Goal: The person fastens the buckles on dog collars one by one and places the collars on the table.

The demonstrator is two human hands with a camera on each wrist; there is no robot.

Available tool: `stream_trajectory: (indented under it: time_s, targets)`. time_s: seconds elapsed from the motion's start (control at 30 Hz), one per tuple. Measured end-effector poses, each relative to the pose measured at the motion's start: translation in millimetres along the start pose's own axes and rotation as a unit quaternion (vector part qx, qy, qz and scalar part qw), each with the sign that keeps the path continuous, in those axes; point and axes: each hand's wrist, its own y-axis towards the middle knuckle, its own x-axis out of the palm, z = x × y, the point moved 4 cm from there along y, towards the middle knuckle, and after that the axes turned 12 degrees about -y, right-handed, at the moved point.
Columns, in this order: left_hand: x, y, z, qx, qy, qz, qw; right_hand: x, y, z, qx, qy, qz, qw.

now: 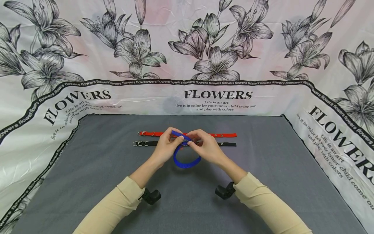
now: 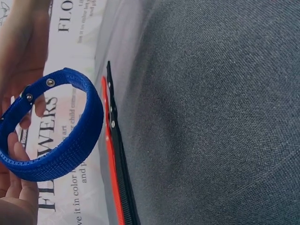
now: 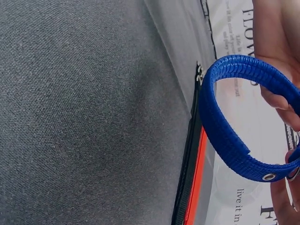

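A blue collar (image 1: 187, 165) is bent into a loop and held up above the table, its metal eyelets showing in the left wrist view. My left hand (image 1: 166, 148) pinches the strap between thumb and fingers near its free end. On the other side, my right hand (image 1: 208, 149) pinches the collar close to the buckle, which the fingertips partly hide. Behind the hands lie a red collar (image 1: 228, 135) and a black collar (image 1: 229, 144), both stretched out straight. Their middle parts are covered by the hands in the head view.
A grey cloth (image 1: 187, 208) covers the table. White sheeting with printed flowers and lettering (image 1: 217, 95) rises at the back and both sides. Dark wrist devices (image 1: 152, 196) sit at both sleeve cuffs.
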Motion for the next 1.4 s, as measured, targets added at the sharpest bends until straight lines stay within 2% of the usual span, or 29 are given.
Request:
stream_trajectory:
  time_s: [0.17, 0.53, 0.77, 0.97, 1.07, 1.17, 1.27, 1.4]
  targets:
    - [-1.0, -0.2, 0.3, 0.015, -0.013, -0.006, 0.9998, 1, -1, 2, 0.004, 0.003, -0.002, 1.0]
    - [-3.2, -0.6, 2.8, 0.003, -0.048, 0.003, 0.9988, 1, -3, 8, 0.034, 0.018, -0.031, 0.999]
    - [-3.6, 0.6, 1.6, 0.004, -0.048, 0.005, 0.9989, 0, -4, 8, 0.058, 0.042, -0.032, 0.997]
    - [-2.0, -0.6, -1.9, -0.016, 0.019, -0.003, 0.9997, -12, -7, -14, 0.076, 0.046, -0.035, 0.995]
    - [0.5, -1.3, -3.3, -0.039, 0.054, -0.025, 0.9975, -19, -9, -27, 0.07, 0.05, -0.037, 0.996]
    - [4.7, -4.3, 1.6, -0.055, 0.078, -0.048, 0.9942, -21, -9, -29, 0.074, 0.055, -0.038, 0.995]
    - [9.3, -9.7, 14.3, -0.05, 0.098, -0.053, 0.9925, -21, -10, -29, 0.084, 0.06, -0.041, 0.994]
    - [13.5, -15.2, 28.7, -0.023, 0.121, -0.034, 0.9918, -19, -8, -25, 0.093, 0.081, -0.048, 0.991]
